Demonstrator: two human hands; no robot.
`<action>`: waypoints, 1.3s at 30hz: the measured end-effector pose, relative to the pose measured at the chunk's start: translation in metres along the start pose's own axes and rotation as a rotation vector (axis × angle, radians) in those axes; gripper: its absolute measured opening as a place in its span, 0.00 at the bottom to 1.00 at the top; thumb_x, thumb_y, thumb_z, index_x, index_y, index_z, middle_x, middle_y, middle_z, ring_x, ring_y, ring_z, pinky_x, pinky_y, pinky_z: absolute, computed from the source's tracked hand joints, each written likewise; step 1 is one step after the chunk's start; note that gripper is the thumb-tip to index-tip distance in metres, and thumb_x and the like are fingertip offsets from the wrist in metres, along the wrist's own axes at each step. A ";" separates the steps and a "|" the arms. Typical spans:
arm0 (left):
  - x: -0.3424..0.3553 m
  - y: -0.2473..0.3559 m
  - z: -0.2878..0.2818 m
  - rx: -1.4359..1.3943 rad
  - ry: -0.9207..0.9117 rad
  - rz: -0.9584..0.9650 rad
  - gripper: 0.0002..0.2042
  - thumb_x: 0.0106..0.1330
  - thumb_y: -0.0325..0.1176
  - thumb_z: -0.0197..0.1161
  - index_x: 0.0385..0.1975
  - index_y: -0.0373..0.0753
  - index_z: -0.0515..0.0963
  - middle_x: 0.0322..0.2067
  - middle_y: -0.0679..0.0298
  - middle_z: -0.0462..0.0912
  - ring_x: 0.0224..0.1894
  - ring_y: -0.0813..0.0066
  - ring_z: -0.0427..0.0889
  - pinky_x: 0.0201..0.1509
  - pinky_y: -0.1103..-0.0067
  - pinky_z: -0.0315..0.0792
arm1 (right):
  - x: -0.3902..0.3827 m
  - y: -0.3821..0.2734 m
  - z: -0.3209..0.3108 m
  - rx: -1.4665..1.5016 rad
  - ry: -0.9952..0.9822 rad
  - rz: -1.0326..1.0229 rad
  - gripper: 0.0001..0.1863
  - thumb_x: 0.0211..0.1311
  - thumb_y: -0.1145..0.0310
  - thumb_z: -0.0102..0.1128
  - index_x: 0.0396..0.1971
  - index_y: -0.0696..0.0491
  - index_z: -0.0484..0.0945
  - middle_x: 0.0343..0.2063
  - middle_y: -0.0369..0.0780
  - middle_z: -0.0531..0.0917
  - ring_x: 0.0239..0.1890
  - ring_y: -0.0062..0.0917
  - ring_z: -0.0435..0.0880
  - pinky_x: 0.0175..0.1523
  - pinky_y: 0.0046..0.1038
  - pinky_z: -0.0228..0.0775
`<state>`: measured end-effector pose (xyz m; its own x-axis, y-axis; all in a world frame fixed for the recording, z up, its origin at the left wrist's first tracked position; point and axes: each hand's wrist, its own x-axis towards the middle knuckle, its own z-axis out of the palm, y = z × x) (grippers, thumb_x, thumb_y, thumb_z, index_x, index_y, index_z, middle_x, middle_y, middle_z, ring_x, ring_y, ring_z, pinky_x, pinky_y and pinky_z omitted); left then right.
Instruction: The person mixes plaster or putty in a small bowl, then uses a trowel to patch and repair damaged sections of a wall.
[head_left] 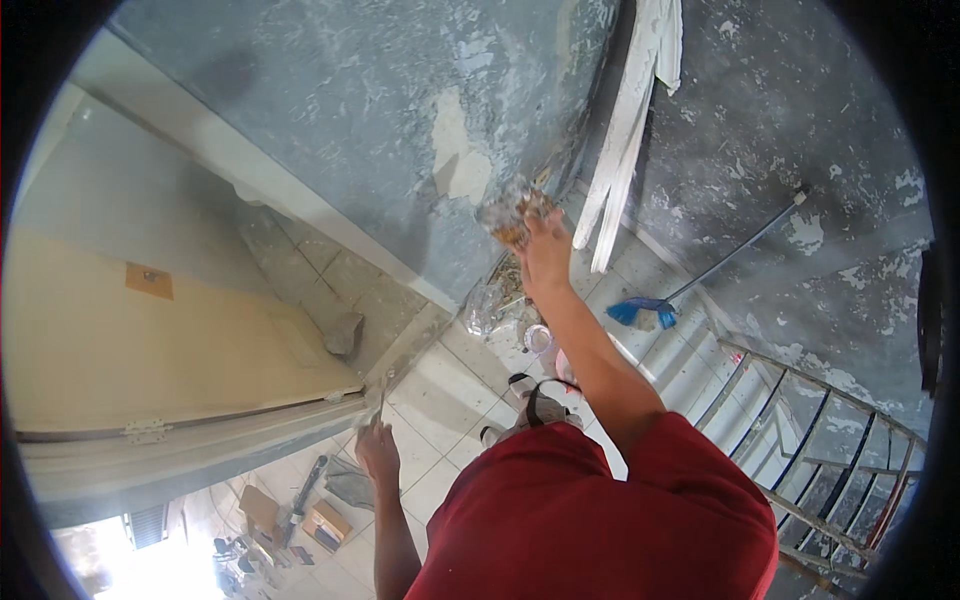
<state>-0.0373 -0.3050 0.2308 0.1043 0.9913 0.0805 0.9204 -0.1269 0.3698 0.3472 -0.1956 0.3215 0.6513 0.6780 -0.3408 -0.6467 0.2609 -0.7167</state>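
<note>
My right hand (545, 252) is stretched out to the grey-blue wall (330, 110). Its fingers grip a mottled brown and grey pad (512, 218), blurred, at the wall's surface; its exact kind is unclear. Just above the pad is a pale patch (462, 150) where the paint is gone. Lower down and to the left, my left hand (378, 455) is closed round the end of a thin scraper-like tool (381, 398), which points up toward the door frame's foot.
Rubble and clear plastic (485, 308) lie at the wall's foot. A blue broom (640, 312) and white strips (625, 150) lean at the right. A metal ladder (830, 450) stands at lower right. The yellowish door (150, 340) is on the left; cardboard boxes (325, 525) lie below it.
</note>
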 end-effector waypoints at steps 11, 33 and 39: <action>-0.147 -0.109 0.049 -0.124 -0.265 -0.552 0.10 0.49 0.31 0.62 0.30 0.32 0.79 0.21 0.47 0.77 0.26 0.52 0.78 0.31 0.64 0.68 | 0.137 0.051 0.016 -0.204 0.113 -0.198 0.15 0.62 0.69 0.48 0.42 0.66 0.73 0.27 0.41 0.77 0.27 0.21 0.74 0.29 0.27 0.68; -0.170 -0.098 0.057 -0.107 -0.252 -0.755 0.08 0.50 0.30 0.63 0.29 0.34 0.80 0.20 0.48 0.77 0.22 0.58 0.76 0.30 0.68 0.67 | 0.188 0.059 0.047 -0.754 0.139 -0.427 0.12 0.52 0.70 0.51 0.26 0.66 0.76 0.26 0.51 0.81 0.31 0.42 0.82 0.38 0.38 0.70; -0.175 -0.090 0.057 -0.108 -0.258 -0.735 0.09 0.49 0.29 0.63 0.30 0.34 0.81 0.20 0.48 0.77 0.22 0.60 0.76 0.29 0.68 0.67 | 0.195 0.050 0.065 -0.741 0.052 -0.373 0.12 0.51 0.71 0.53 0.23 0.67 0.76 0.23 0.49 0.81 0.25 0.34 0.83 0.31 0.33 0.77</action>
<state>-0.1171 -0.4650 0.1307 -0.4213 0.7975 -0.4319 0.7468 0.5752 0.3337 0.4164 -0.0056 0.2584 0.8003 0.5993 -0.0157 0.0328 -0.0700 -0.9970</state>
